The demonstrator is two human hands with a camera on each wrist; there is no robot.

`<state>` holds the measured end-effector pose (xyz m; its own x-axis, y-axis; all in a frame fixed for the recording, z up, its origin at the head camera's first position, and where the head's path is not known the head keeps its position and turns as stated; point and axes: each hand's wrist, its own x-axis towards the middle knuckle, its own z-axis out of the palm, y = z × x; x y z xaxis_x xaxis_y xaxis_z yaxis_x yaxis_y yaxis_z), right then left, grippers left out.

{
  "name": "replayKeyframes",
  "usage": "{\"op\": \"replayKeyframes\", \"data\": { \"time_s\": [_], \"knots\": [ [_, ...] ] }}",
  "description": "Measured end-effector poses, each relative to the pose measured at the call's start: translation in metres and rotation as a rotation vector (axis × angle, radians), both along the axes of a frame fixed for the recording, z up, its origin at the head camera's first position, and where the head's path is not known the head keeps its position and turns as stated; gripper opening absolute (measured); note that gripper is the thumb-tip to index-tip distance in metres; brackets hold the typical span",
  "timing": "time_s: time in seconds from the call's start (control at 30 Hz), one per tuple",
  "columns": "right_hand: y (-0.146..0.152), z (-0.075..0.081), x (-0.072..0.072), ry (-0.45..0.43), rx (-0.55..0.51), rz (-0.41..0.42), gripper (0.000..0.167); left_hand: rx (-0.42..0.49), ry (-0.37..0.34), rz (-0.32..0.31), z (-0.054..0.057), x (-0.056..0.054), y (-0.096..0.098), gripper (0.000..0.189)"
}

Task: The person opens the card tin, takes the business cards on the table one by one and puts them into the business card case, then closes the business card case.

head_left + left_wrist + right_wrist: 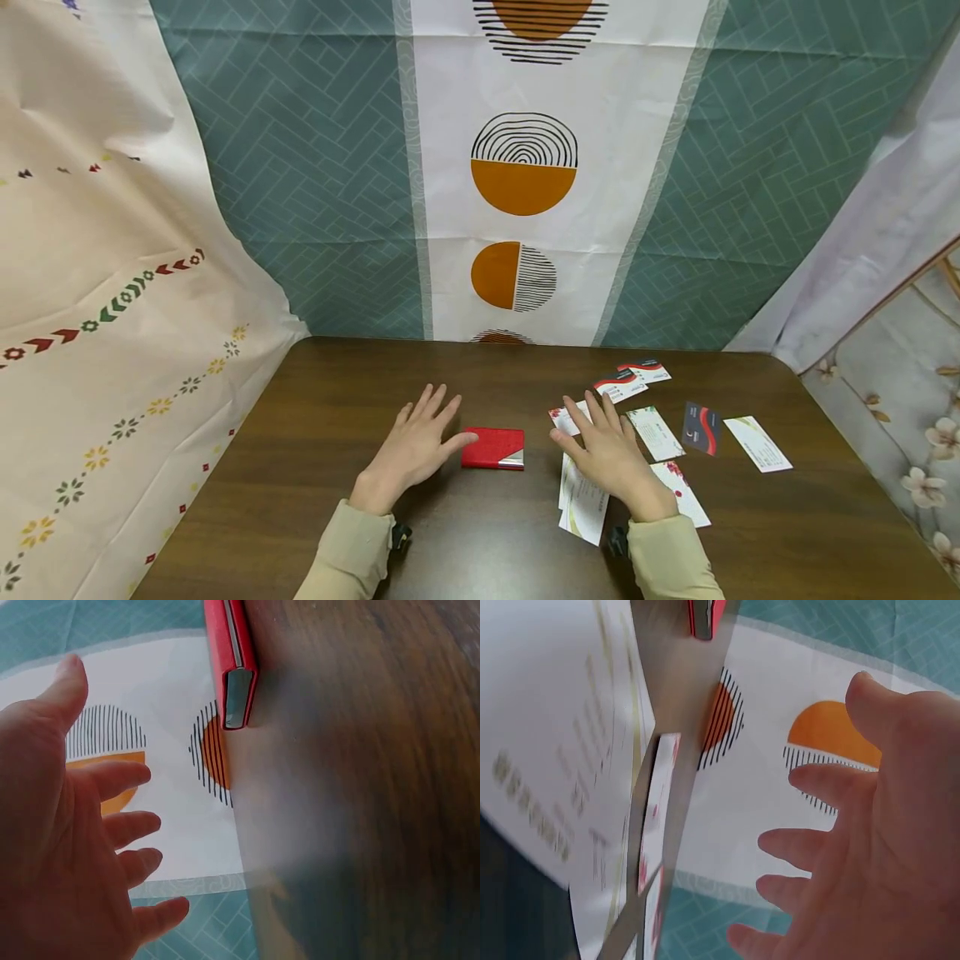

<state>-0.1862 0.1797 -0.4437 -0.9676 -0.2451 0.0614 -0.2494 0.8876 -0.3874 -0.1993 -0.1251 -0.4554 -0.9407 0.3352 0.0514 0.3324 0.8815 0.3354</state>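
A red card case (491, 447) with a silver corner lies on the brown table between the two hands. My left hand (417, 454) is held just left of it, fingers spread and holding nothing; its thumb overlaps the case's left edge in the head view. In the left wrist view the case (238, 697) shows its end, beyond the thumb. My right hand (611, 454), also spread and with nothing in its grasp, hovers over several business cards. Two white cards (583, 508) partly overlap beneath it, and a card with red flowers (567, 419) sits past its fingertips.
Right of the right hand lie a card with green corners (656, 433), a dark card (701, 428), a white card (758, 444) and a red-flowered card (682, 493). Two wave-patterned cards (621, 385) lie farther back. Patterned curtains (322, 167) border the table's back and sides.
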Motion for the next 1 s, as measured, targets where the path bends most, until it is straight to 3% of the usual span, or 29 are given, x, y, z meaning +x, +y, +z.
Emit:
{"op": "replayKeyframes", "data": {
  "time_s": [0.57, 0.8, 1.0],
  "knots": [
    [-0.035, -0.014, -0.004, -0.054, -0.049, 0.070, 0.067, 0.070, -0.032, -0.076, -0.005, -0.002, 0.005, 0.090],
    [-0.046, -0.020, -0.004, -0.051, -0.057, 0.091, 0.066, 0.077, 0.002, -0.148, -0.010, -0.003, 0.008, 0.088],
    [-0.055, -0.022, -0.007, -0.052, -0.044, 0.118, 0.069, 0.078, 0.018, -0.164, -0.013, -0.004, 0.013, 0.083]
  ]
}}
